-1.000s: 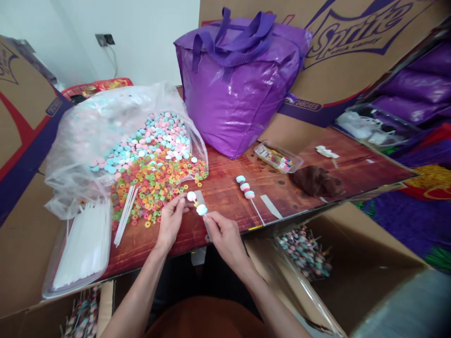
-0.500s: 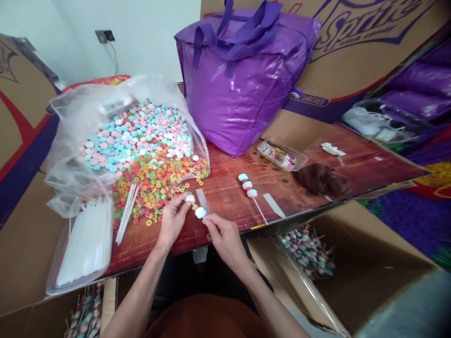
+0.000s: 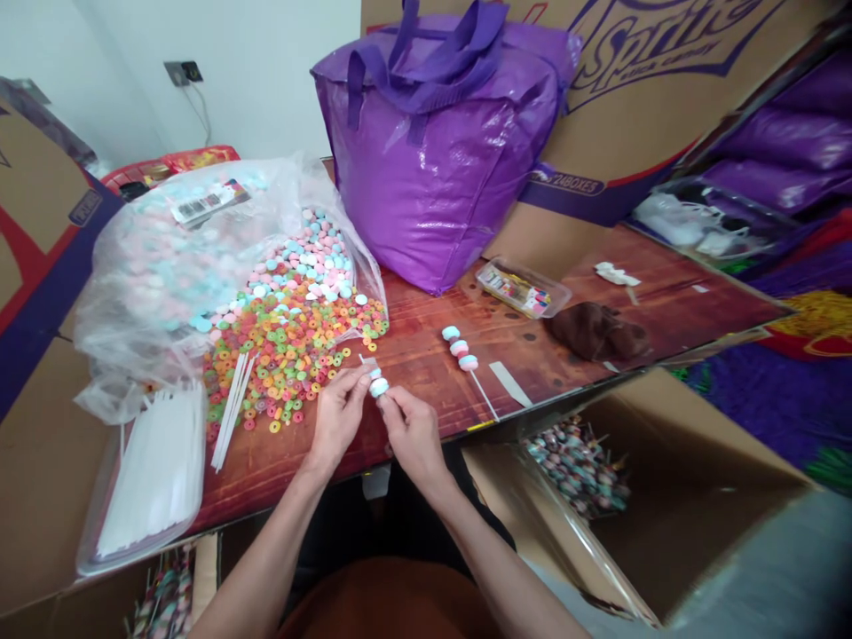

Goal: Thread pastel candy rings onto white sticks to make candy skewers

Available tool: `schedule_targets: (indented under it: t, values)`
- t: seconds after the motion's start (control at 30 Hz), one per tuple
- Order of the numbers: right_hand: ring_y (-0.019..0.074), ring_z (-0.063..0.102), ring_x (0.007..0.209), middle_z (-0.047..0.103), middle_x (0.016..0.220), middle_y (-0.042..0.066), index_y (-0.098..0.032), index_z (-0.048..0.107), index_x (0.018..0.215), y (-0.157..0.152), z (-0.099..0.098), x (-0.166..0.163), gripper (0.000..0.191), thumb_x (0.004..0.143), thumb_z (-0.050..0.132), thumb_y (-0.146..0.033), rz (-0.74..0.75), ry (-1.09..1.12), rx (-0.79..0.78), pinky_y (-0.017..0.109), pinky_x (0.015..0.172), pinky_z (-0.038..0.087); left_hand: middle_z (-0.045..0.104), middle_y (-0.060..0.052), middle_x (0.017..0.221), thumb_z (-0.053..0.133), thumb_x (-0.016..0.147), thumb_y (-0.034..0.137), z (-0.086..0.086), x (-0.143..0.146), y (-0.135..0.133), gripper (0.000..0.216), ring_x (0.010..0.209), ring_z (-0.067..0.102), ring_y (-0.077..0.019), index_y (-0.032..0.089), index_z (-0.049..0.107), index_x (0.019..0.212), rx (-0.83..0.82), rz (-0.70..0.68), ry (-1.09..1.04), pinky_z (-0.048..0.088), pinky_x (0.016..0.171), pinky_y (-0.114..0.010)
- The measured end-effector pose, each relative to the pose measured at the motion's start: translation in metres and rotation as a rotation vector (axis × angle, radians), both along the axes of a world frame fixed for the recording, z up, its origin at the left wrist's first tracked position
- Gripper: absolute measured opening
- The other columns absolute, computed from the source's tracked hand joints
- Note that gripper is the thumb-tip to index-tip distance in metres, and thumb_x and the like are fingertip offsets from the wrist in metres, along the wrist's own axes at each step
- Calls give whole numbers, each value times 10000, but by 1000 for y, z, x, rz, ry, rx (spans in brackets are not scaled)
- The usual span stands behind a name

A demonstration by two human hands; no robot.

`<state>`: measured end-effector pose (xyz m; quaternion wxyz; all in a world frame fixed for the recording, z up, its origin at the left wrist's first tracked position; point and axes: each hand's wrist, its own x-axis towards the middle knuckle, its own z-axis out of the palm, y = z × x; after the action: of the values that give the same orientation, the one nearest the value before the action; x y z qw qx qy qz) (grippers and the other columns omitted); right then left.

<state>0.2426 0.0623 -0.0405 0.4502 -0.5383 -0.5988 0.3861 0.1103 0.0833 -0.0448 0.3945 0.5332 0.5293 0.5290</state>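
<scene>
Candy stick gripped by closed fingers of left hand at far end, right hand at near end; ring sweets left.

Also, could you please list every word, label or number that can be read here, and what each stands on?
"Sprit", ending unclear: large carton.
"24BOXES": same carton, lower band.
Too small or blurred: line under the logo, label on left carton, barcode label on plastic bag, clear case print.

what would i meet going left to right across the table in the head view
Tub of white sticks, loose white sticks, left hand, right hand, unheld candy stick, brown bundle.
</scene>
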Motion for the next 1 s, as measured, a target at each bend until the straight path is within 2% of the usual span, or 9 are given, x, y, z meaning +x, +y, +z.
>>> schedule_targets:
  t: [0.13,0.23,0.33,0.47,0.63,0.73,0.87,0.93,1.0]
  values:
    - [141,428,559,469,583,-33,-196,549,691,13,-5,13,301,920,468,-374,-68,-17,-12,256,557,321,734,-66,1093,631,906,299,4,3,28,234,1022,663,-235,244,776,1082,1,-79,72,472,977,-339]
    - [143,412,541,446,562,-42,-200,559,704,15,-9,26,297,920,471,-384,-106,-49,-33,260,545,305,694,-75,1059,610,880,178,5,3,55,288,969,634,-241,249,763,1113,106,-7,369,471,927,-340]
    - [141,401,529,438,554,-46,-201,566,707,12,-13,32,304,926,465,-386,-122,-58,-56,260,531,293,645,-82,992,635,799,90,-2,3,78,277,950,594,-251,239,785,979,128,-1,677,473,874,-336]
    - [136,407,527,450,557,-46,-198,567,697,9,-12,31,311,928,461,-377,-129,-73,-38,260,537,300,599,-78,882,584,812,83,-13,2,88,224,866,574,-228,217,762,803,140,-21,776,471,794,-308]
    - [133,408,544,457,575,-43,-201,528,672,8,-8,29,321,936,446,-363,-116,-52,-29,257,553,306,650,-71,855,606,833,161,-11,-2,78,168,851,597,-219,216,752,771,119,-11,456,462,853,-318]
    - [133,419,557,460,586,-41,-198,527,675,6,-5,28,318,937,450,-360,-94,-39,-25,253,561,310,698,-59,868,715,780,300,-5,-5,66,114,830,620,-206,202,766,812,-44,-29,75,476,830,-317]
    - [135,453,591,496,626,-31,-185,584,728,1,-3,23,310,954,452,-351,-29,-29,-13,247,582,326,699,-41,805,849,634,408,0,-9,50,350,695,593,-138,163,775,872,-284,-29,-426,485,714,-272]
    - [135,453,591,494,629,-31,-183,606,751,-1,-2,20,305,959,454,-348,-23,-50,0,246,584,328,706,-39,811,882,603,391,1,-11,44,366,704,598,-127,160,777,867,-297,-14,-511,491,725,-263]
    - [134,449,586,491,624,-31,-182,614,753,-3,0,18,305,959,453,-339,-19,-85,9,246,584,325,719,-39,828,881,621,375,2,-14,40,337,723,612,-133,170,782,870,-255,-13,-472,499,742,-267]
